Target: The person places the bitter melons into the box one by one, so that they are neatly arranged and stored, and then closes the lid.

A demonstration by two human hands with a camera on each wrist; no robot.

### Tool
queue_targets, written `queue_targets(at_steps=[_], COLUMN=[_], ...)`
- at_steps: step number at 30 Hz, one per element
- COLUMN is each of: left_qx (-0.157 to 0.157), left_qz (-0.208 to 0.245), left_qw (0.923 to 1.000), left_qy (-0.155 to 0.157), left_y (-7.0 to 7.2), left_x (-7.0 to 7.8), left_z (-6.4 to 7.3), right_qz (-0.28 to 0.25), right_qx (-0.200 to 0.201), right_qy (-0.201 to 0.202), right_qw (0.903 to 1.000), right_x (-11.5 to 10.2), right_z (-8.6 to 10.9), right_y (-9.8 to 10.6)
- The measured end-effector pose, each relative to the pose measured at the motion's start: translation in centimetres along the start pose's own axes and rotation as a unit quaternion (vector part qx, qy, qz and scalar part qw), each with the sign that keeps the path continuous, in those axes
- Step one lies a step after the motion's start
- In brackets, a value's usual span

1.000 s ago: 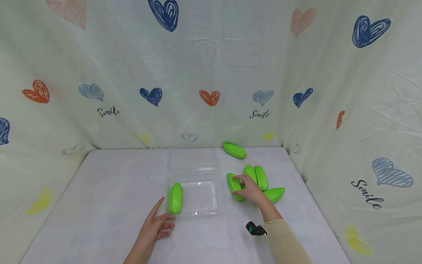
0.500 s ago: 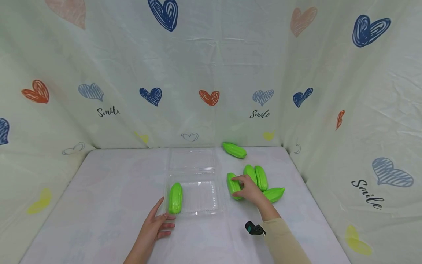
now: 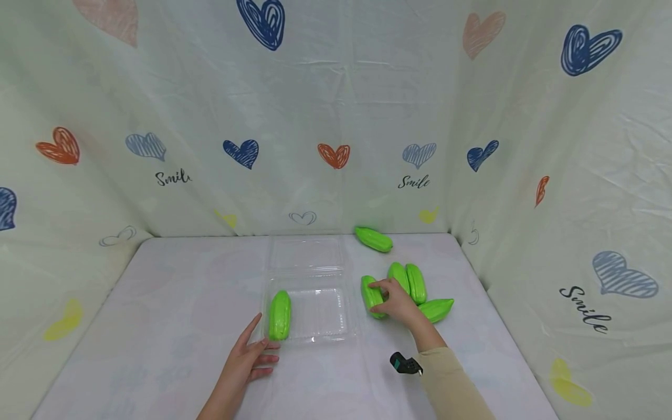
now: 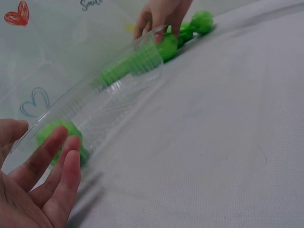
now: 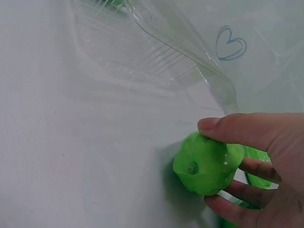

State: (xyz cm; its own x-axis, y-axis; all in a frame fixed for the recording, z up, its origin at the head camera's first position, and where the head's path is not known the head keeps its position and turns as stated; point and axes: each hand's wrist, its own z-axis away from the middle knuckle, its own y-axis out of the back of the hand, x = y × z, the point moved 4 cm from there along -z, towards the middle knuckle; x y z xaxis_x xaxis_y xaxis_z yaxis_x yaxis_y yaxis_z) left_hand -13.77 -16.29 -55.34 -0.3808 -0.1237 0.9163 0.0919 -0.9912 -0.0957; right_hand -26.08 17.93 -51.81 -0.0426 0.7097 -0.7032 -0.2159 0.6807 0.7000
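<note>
My right hand [image 3: 398,302] grips a long, ridged, glossy green toy fruit [image 3: 371,296] by its sides. In the right wrist view, the thumb lies over the green toy fruit [image 5: 206,164] and the fingers reach under its far side; its stubby stem end faces the camera. A clear plastic clamshell box [image 3: 317,315] stands lid-open to the left, with another green toy fruit [image 3: 280,315] upright along its left side. Beside that front left corner is my left hand [image 3: 245,357], fingers relaxed and apart, holding nothing. The left wrist view shows its fingers [image 4: 71,175] close before the box wall.
Two green toy fruits [image 3: 416,284] lie side by side behind my right hand. One more pointed fruit [image 3: 438,310] lies right of it, and another [image 3: 374,239] near the table's back edge. A small black device [image 3: 405,364] shows beside my right sleeve. Heart-printed curtains surround the white table [image 3: 173,315].
My right hand and the fruit it grips have shifted very slightly left since a second ago. The left hand and the box stay in place.
</note>
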Motion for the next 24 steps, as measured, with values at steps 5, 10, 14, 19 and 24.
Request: queue_targets(at_steps=[5, 10, 14, 19, 24], left_qx=[0.000, 0.004, 0.011, 0.014, 0.016], left_qz=[-0.003, -0.018, -0.033, -0.044, -0.056], left_qw=[1.0000, 0.9998, 0.9992, 0.9985, 0.9979], left_qy=[-0.001, -0.008, -0.018, -0.028, -0.028], left_y=[0.0, 0.0, 0.0, 0.1, 0.1], left_x=[0.2, 0.2, 0.1, 0.0, 0.2], left_z=[0.1, 0.2, 0.1, -0.1, -0.1], right_qz=[-0.014, -0.019, -0.027, -0.044, -0.061], right_qx=[0.001, -0.001, 0.002, 0.014, 0.030], right_qy=[-0.008, -0.014, -0.020, -0.018, -0.011], right_qw=[0.9999, 0.9997, 0.9995, 0.9987, 0.9977], right_x=[0.0, 0.1, 0.0, -0.2, -0.9], right_z=[0.1, 0.2, 0.3, 0.5, 0.8], right_y=[0.0, 0.0, 0.1, 0.5, 1.1])
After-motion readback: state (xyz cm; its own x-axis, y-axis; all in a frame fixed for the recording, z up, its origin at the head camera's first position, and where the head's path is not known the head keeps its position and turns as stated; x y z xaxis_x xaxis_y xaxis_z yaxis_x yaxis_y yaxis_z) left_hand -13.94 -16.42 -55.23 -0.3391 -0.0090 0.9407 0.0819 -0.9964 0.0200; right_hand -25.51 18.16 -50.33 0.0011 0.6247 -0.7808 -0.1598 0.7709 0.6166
